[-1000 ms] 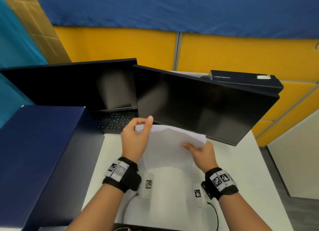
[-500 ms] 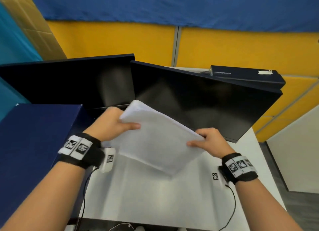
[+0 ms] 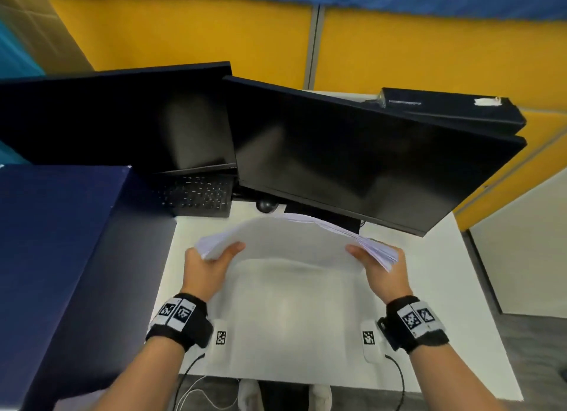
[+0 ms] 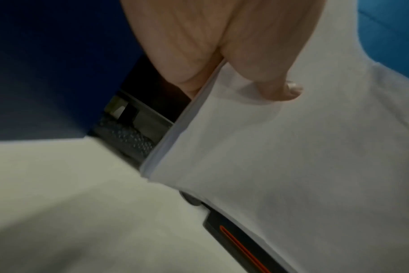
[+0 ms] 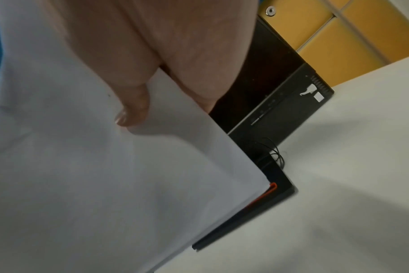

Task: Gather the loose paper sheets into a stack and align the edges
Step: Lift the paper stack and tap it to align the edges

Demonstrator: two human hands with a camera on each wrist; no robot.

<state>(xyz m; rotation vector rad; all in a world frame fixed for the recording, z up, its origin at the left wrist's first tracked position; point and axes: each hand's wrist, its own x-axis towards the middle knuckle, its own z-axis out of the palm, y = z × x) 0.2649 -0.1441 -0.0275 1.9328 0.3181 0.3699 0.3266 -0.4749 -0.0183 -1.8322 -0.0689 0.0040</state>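
Observation:
A thick stack of white paper sheets [image 3: 291, 242] is held above the white desk [image 3: 291, 334], bowed upward in the middle. My left hand [image 3: 211, 257] grips its left end, thumb on top and fingers hidden beneath. My right hand [image 3: 377, 263] grips the right end the same way, where the sheet edges fan out unevenly. In the left wrist view the thumb presses the stack [image 4: 292, 166] near its left edge. The right wrist view shows the thumb on top of the paper [image 5: 105, 175] and the fingers under it.
Two dark monitors [image 3: 352, 165] stand just behind the paper, with a black keyboard [image 3: 196, 196] under the left one. A tall dark blue box [image 3: 61, 257] borders the desk on the left. A black case [image 3: 445, 110] lies at the back right.
The stack has been turned from tilted to level and lowered toward the desk. Both hands moved apart to its two short ends and the paper now bows upward.

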